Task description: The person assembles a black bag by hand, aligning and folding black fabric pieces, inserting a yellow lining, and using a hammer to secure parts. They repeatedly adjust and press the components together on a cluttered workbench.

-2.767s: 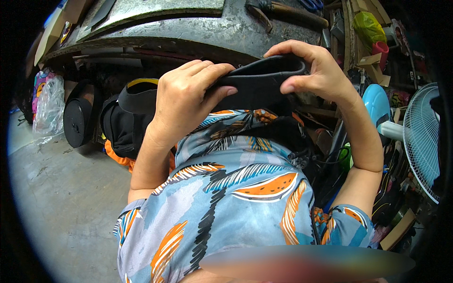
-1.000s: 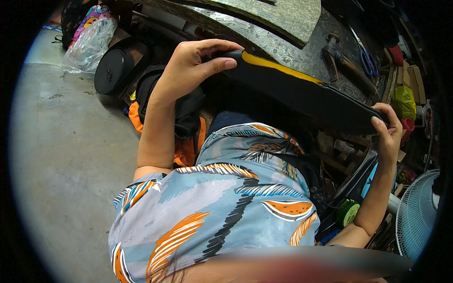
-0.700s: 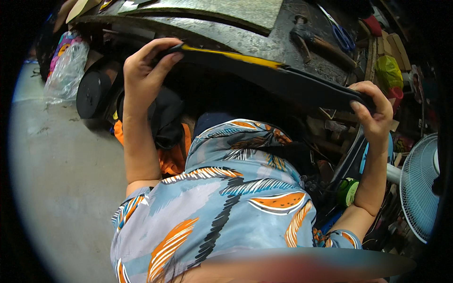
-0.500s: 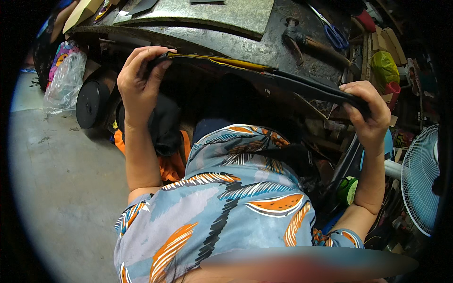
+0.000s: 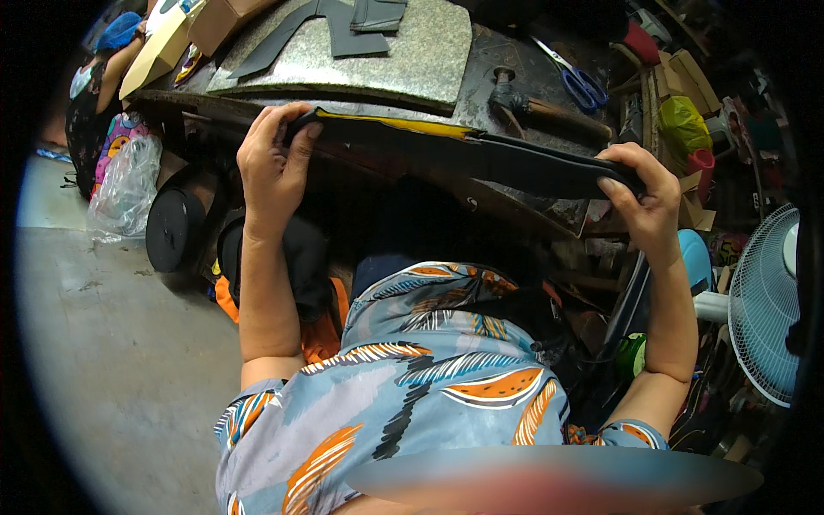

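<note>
Stretched between my two hands is a long, flat black panel [image 5: 438, 156] of leather-like material, with a yellow inner layer showing along its upper edge. My left hand [image 5: 276, 167] is closed on its left end, thumb against fingers. The other end is pinched in my right hand [image 5: 645, 193], a little lower, so the panel slopes down to the right. It is held up in front of the workbench edge. Its exact kind I cannot make out.
On the workbench lie a stone slab [image 5: 429, 77] with dark cut pieces [image 5: 356, 43], a hammer [image 5: 558, 118] and blue-handled scissors [image 5: 584, 90]. A fan [image 5: 760, 309] stands at right. At left are a black roll [image 5: 172, 232], a plastic bag [image 5: 127, 193] and another person [image 5: 90, 112].
The panel has tipped so that more of its black face shows. My left hand has shifted slightly right, my right hand slightly left. The bench shows farther up in view.
</note>
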A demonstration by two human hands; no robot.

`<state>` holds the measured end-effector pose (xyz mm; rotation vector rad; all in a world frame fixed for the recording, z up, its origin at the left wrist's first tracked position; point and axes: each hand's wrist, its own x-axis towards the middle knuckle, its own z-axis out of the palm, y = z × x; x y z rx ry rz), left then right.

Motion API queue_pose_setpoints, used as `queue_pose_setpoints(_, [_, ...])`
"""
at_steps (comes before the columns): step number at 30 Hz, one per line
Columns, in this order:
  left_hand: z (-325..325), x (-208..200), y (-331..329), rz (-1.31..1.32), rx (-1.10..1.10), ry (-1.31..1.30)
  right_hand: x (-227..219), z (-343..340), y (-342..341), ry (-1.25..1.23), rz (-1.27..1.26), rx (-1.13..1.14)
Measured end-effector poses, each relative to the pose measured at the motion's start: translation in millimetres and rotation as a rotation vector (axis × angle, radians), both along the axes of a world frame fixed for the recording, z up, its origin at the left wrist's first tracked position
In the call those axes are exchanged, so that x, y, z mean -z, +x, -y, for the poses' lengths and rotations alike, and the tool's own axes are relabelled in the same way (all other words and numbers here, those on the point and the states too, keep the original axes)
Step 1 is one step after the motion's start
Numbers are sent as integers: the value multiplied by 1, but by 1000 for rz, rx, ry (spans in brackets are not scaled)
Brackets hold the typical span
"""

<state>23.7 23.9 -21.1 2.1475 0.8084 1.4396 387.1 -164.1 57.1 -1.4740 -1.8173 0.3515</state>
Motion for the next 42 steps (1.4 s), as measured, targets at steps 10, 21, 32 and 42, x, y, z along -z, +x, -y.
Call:
queue_pose_setpoints(10, [-24,-5,18,-64,-25,-28,7,-11,14,-87,-92,58])
queue_pose_setpoints(21, [-12,-13,73,-280,-163,395,29,-24,25,-57,-136,144])
queue_pose_setpoints(32, [-1,-23,129,-379,216,319,18,-20,20,87,105,-73])
queue_pose_setpoints(42, [5,-19,123,-45,-267,572,-15,-71,42,479,413,75])
